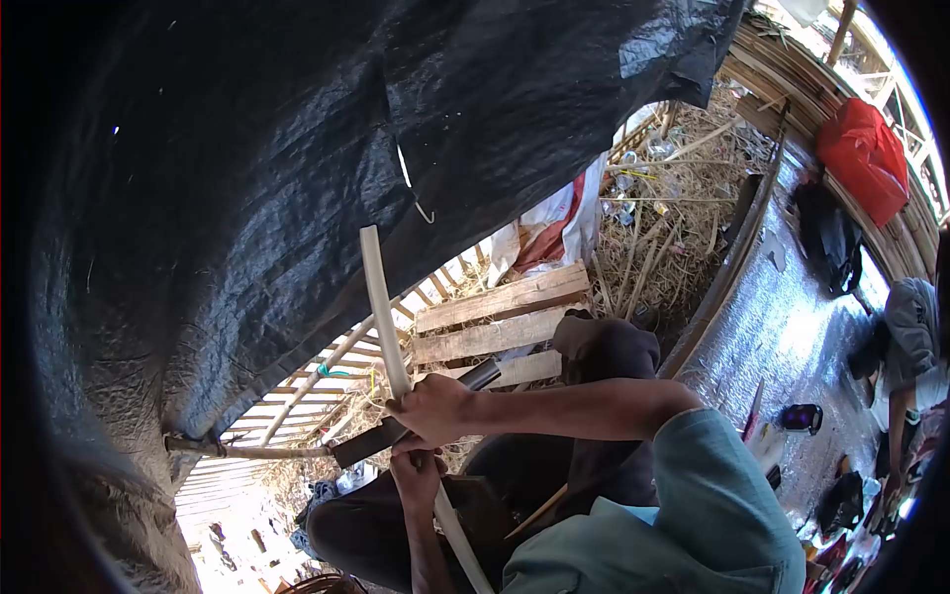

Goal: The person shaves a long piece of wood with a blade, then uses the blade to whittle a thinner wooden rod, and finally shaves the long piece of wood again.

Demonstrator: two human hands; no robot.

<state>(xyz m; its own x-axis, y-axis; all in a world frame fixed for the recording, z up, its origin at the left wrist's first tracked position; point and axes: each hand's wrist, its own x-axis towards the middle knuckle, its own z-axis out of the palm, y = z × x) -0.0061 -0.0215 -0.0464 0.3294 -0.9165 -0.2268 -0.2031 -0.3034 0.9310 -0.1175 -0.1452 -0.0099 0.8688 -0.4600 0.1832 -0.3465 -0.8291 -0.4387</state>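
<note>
A long pale pole (378,297), resembling stripped bamboo or wood, runs upward from my hands, and its lower length continues down past my left forearm. Across it lies a dark flat bar (368,445) with a broad squared end on the left; its other end shows above my right wrist. My right hand (435,409) is closed where the bar and pole cross, its fingers covering the crossing. Just below, my left hand (417,473) is wrapped round the pole, close under the bar.
A black plastic sheet (267,178) hangs over the upper left, above a slatted bamboo floor (237,465). Wooden planks (500,327) lie ahead of my knees. On the right, a silvery mat (737,346) bears several items; a person (910,337) sits there near a red bag (866,158).
</note>
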